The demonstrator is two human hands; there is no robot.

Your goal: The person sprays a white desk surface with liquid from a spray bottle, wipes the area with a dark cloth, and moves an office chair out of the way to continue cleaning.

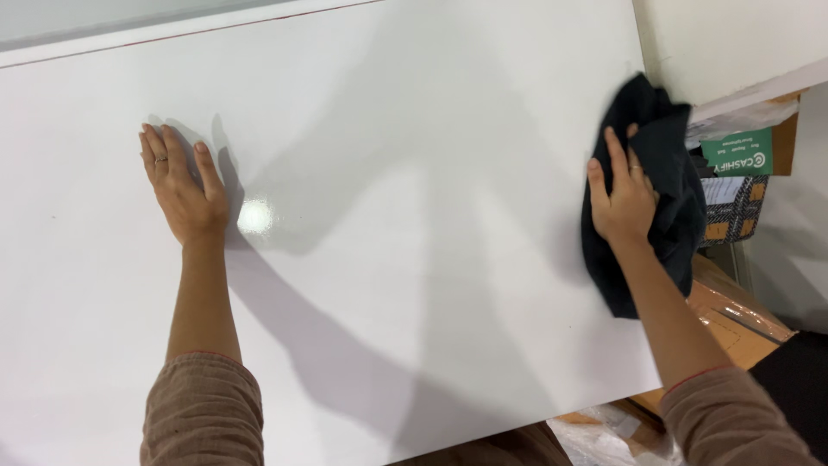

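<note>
A large glossy white board (388, 173) fills most of the view. My left hand (183, 185) lies flat on it at the left, fingers together, a ring on one finger, holding nothing. My right hand (623, 197) presses a dark cloth (668, 194) against the board's right edge. The cloth is bunched under the palm and hangs down past the hand along that edge. Both forearms wear brownish sleeves pushed up near the elbows.
Beyond the board's right edge lie cardboard boxes (733, 315), a green printed package (737, 151) and a checked black-and-white item (733, 207). A white wall (733, 39) rises at the top right. Crumpled clear plastic (608, 436) sits below the board's lower edge.
</note>
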